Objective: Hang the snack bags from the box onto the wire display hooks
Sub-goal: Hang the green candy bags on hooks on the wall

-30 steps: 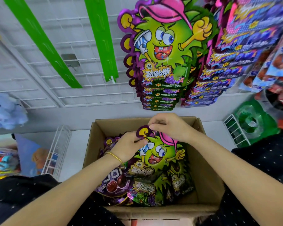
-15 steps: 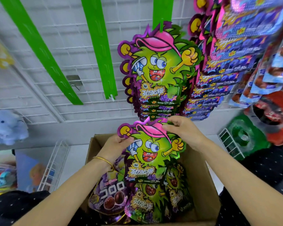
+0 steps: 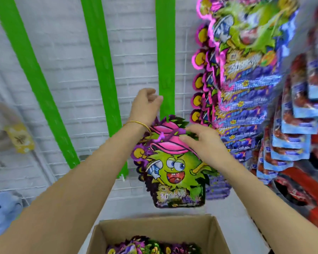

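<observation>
A green cartoon-monster snack bag (image 3: 173,173) with a pink cap hangs in the air in front of the white wire grid (image 3: 136,52). My right hand (image 3: 204,143) pinches its top edge at the cap. More of the same bags hang directly behind it, under a green hanging strip (image 3: 165,52). My left hand (image 3: 145,105) is raised higher, its fingers curled against the lower left edge of that strip; whether it grips the strip is unclear. The open cardboard box (image 3: 154,226) sits below, with several more snack bags (image 3: 151,248) inside.
Two other green strips (image 3: 99,61) slant down the grid to the left. Dense columns of hung snack bags (image 3: 246,79) and blue-red packs (image 3: 297,116) fill the right side. A blue plush toy (image 3: 2,211) and a yellow tag (image 3: 20,140) are at the left.
Both hands rose from the box toward the grid. The bag came up with my right hand, and my left hand let go of it and moved up to the green strip.
</observation>
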`<state>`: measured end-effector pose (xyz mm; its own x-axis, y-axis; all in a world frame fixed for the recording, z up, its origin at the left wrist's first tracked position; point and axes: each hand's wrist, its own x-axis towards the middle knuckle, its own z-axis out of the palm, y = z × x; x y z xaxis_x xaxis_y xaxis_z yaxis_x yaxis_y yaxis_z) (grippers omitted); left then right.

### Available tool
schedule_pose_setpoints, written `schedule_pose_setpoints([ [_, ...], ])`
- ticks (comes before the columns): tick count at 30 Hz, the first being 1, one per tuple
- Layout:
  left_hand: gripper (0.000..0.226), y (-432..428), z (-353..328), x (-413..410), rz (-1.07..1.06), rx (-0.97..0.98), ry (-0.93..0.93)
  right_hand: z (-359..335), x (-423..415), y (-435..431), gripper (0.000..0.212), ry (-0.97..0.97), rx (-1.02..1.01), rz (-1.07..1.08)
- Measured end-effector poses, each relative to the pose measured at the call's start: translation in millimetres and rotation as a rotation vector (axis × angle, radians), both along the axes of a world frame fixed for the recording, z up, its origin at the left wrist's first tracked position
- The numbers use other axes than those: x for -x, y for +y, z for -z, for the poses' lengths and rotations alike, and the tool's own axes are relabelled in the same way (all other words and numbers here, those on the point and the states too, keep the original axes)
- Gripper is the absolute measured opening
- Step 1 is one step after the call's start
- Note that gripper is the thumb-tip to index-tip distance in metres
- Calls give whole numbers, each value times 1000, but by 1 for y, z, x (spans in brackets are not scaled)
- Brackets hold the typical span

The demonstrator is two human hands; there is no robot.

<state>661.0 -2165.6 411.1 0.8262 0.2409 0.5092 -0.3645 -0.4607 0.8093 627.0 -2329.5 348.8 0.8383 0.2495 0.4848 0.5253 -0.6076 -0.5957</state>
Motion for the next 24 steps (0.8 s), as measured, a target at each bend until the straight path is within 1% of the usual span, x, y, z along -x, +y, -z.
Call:
schedule_pose_setpoints([
  [2,25,-3,-10,-10,23,33,34,-17,-8,5,16,-73,3,23],
  [4,10,-4,-18,-12,59,41,49,-33,-13,11,15,-123,12,64],
  [9,33,0,-35,-8,117,-158,93,-60,-26,26,23,-210,36,213],
  [11,37,1,-38,-8,115,-191,110,-66,-32,30,23,-239,48,245],
  [16,39,2,-41,-9,128,-136,175,-71,-39,36,21,-287,66,261],
  [19,38,2,-43,-8,124,-96,180,-74,-40,37,21,-331,109,276],
  [24,30,3,-44,-4,157,-34,206,-72,-40,38,19,-325,145,250],
])
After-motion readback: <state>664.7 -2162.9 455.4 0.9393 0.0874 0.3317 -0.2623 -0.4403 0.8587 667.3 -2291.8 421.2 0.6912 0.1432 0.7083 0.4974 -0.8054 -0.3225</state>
